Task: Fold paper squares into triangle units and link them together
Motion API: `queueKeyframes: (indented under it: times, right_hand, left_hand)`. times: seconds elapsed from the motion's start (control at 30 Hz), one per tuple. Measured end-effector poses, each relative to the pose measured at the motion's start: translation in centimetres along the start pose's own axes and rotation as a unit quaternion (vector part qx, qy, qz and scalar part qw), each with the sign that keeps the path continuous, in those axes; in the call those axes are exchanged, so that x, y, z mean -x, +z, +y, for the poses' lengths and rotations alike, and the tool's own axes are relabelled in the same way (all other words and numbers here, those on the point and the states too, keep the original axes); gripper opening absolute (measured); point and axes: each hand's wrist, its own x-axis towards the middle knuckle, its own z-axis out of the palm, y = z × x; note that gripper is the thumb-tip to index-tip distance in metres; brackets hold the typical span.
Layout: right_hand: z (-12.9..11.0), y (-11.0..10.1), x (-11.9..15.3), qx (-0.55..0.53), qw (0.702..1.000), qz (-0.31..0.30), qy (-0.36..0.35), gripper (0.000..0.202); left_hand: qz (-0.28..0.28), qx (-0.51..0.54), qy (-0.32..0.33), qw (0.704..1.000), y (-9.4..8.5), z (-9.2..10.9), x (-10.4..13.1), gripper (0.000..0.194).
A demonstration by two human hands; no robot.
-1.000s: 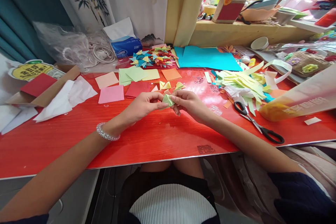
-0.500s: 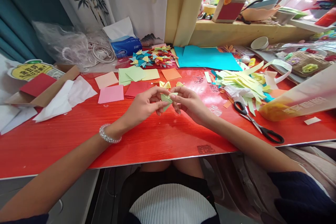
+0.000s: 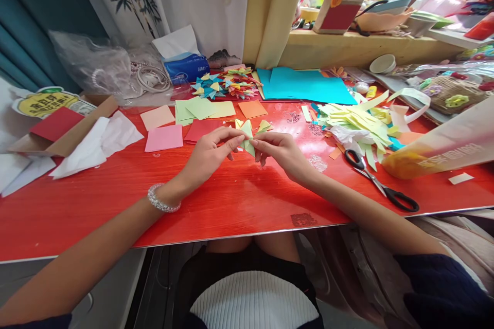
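Note:
A small folded piece of light green paper (image 3: 247, 145) is pinched between my two hands, above the red table. My left hand (image 3: 212, 153) grips its left side between thumb and forefinger. On the other side, the thumb and fingertips of my right hand (image 3: 280, 151) press on its right edge. Just beyond the fingers lie small yellow folded paper pieces (image 3: 264, 126), partly hidden. Red paper squares (image 3: 200, 130) lie behind my left hand, with a pink paper stack (image 3: 164, 138) to their left.
Light green sheets (image 3: 200, 108), an orange square (image 3: 252, 109) and a pile of folded colourful pieces (image 3: 227, 85) lie behind. Black-handled scissors (image 3: 380, 182) rest on the right, near paper strips (image 3: 355, 123). Blue sheets (image 3: 306, 86) lie at the back; a cardboard tray (image 3: 62, 136) stands left.
The light green paper has been turned more upright between my fingers, and more of it shows. My fingertips have shifted slightly, uncovering the yellow piece behind my right hand.

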Motion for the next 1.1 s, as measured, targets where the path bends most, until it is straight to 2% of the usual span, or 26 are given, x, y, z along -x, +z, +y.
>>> queueKeyframes:
  times: [0.13,0.37,0.5,0.6,0.77,0.93,1.1]
  right_hand:
    - [-0.3,-0.1,0.1,0.020,1.000,-0.018,-0.014,0.026]
    - [-0.9,0.3,0.2,0.004,0.995,-0.073,0.070,0.030]
    - [-0.9,0.3,0.2,-0.014,0.990,-0.101,0.093,0.029]
    - [-0.9,0.1,0.3,-0.016,0.986,-0.133,0.100,0.028]
    - [-0.9,-0.2,0.6,0.052,0.986,-0.151,0.044,0.028]
    - [-0.5,-0.4,0.6,0.104,0.981,-0.162,-0.018,0.030]
    - [-0.2,-0.2,0.6,0.068,0.988,-0.142,0.001,0.028]
  left_hand:
    - [0.000,0.063,-0.004,0.998,0.2,-0.5,-0.1,0.020]
    - [-0.001,0.083,-0.017,0.996,0.4,-0.1,0.3,0.017]
    - [-0.008,0.081,-0.019,0.996,0.3,0.0,0.3,0.025]
    - [-0.027,0.093,-0.028,0.995,0.3,0.1,0.3,0.021]
    - [-0.025,0.109,-0.046,0.993,0.5,0.4,0.6,0.011]
    - [-0.064,0.166,-0.099,0.979,0.5,0.6,0.6,0.013]
    - [-0.055,0.123,-0.074,0.988,0.4,0.7,0.5,0.014]
